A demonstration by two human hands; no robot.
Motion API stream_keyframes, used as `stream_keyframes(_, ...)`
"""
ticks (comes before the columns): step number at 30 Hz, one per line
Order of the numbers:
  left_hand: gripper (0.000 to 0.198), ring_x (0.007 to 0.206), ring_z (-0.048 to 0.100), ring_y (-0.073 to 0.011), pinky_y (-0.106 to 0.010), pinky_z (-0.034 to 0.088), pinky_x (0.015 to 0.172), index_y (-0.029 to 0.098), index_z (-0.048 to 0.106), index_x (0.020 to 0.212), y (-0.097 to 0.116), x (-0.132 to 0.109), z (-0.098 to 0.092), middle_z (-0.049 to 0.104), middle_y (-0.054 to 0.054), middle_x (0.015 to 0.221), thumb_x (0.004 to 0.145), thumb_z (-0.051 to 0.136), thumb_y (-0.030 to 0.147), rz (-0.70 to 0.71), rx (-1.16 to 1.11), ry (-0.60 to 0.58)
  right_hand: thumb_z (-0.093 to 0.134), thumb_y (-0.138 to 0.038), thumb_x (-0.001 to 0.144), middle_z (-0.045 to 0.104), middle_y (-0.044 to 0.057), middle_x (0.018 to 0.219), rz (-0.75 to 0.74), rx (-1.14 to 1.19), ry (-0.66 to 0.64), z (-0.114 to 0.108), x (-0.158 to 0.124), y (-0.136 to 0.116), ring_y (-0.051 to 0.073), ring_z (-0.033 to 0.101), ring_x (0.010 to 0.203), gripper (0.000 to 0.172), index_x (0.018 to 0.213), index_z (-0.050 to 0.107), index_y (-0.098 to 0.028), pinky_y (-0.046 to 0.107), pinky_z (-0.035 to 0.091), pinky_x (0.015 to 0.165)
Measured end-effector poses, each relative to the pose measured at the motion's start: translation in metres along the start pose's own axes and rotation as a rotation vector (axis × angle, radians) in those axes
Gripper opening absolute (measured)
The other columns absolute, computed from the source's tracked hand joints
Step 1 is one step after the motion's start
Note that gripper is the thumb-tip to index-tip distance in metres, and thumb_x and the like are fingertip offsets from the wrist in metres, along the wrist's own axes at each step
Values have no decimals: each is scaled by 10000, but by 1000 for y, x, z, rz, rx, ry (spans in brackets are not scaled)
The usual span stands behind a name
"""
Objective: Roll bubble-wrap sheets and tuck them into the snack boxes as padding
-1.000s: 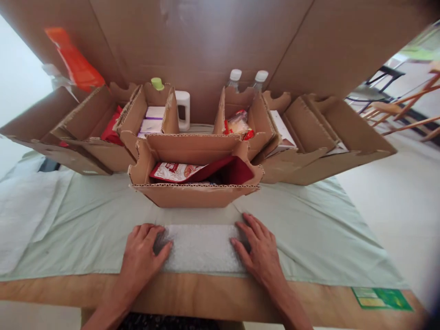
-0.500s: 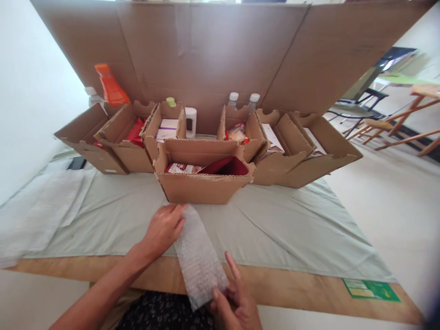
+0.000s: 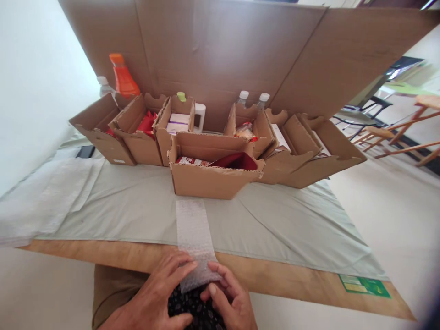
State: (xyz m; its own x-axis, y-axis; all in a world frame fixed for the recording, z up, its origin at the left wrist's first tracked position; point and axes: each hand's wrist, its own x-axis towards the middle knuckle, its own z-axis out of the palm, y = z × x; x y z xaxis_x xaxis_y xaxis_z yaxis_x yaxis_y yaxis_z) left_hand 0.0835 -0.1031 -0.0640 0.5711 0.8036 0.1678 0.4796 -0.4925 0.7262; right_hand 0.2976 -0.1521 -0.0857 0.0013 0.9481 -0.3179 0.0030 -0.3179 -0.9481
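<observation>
A narrow strip of bubble wrap (image 3: 194,229) lies lengthwise on the cloth, its near end hanging past the table edge over my lap. My left hand (image 3: 161,286) rests by the strip's near left side with the thumb spread wide and the fingertips over the wrap. At the near right corner, my right hand (image 3: 230,295) has its fingers curled around the wrap's edge, the index finger on top. Just beyond the strip's far end stands a cardboard bin (image 3: 206,181) containing a dark red item (image 3: 237,160) and a printed packet (image 3: 192,161).
More cardboard bins (image 3: 144,149) curve behind, with red packets, white boxes and bottles in or behind them. A tall cardboard panel (image 3: 220,59) backs them. Bubble wrap sheets (image 3: 41,197) lie at left. A green card (image 3: 364,285) sits on the wooden edge (image 3: 292,282).
My left hand has let go of the strip's far end and come back to its near end, fingers spreading. The strip now lies straighter on the cloth. The view has shifted slightly.
</observation>
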Motion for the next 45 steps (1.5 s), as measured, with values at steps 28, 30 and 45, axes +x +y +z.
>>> stream_keyframes(28,205,822,690,-198,-326,564,749,203,680,1086,-18,15,14,748,-45,898,957,536,133,-67,198,330,490,-150,986,757,65,903,-736,-914,79,-6,59,-29,220,674,795,227,1103,678,-197,378,519,744)
stream_keyframes(30,193,798,704,-204,-336,570,724,192,685,1078,-23,22,13,754,-47,879,969,528,172,-105,233,340,509,-199,1002,749,73,927,-784,-896,207,-8,60,-27,219,674,808,205,1139,660,-192,368,519,737)
stream_keyframes(45,293,1126,652,-275,-447,557,962,208,655,1214,-31,30,0,690,-119,1198,927,617,258,-37,283,328,569,-53,907,769,46,1031,-830,-895,53,-2,71,-34,224,653,995,293,1127,676,-214,411,466,905)
